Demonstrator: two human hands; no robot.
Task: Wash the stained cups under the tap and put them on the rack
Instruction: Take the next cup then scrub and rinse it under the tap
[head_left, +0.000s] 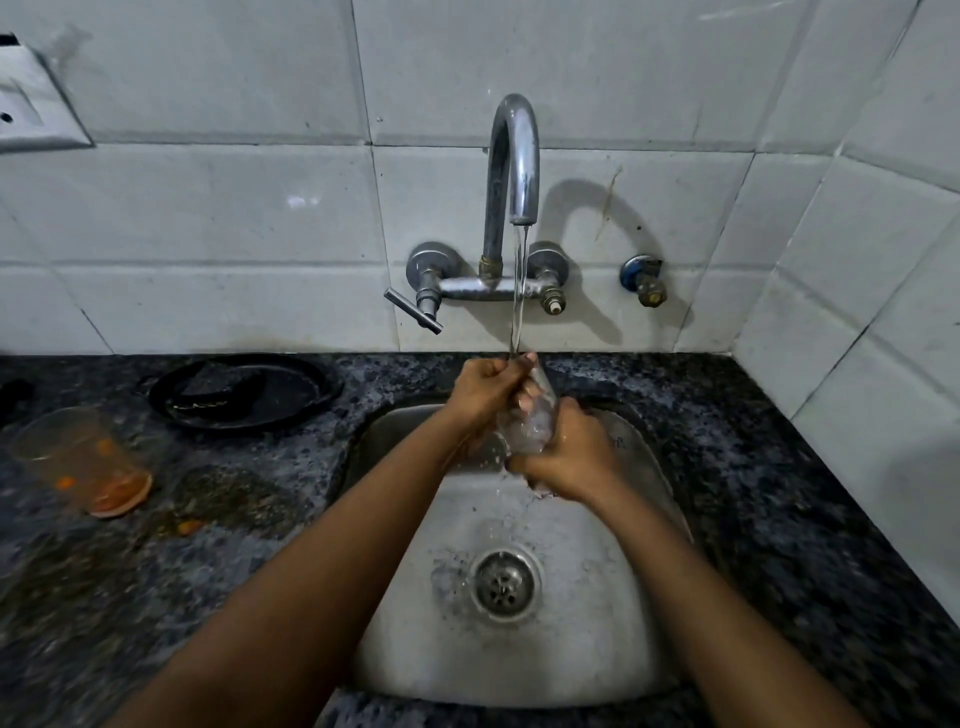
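We have a clear glass cup (527, 421) over the sink (597, 649), tilted, mouth end up toward the tap stream (518, 291). Left hand (485, 387) is at the mouth end, fingers (525, 402) curled in at the rim; some look to be inside the cup, can't confirm how many. Right hand (569, 457) grips the base end from below, fingers wrapped round it. Water from the tap spout (511, 156) lands right at the left fingers and runs down past the right hand toward the drain (505, 582).

Second cup (80, 462), orange-stained with residue at its bottom, stands on the counter (779, 493) well left of both hands, not touched. Behind it, left of the left fingers, a black plate (244, 392) with a dark item on it. Orange smear on the counter in front of the stained cup. Tap lever (414, 310) is above and left of the fingers. Rack not in view.
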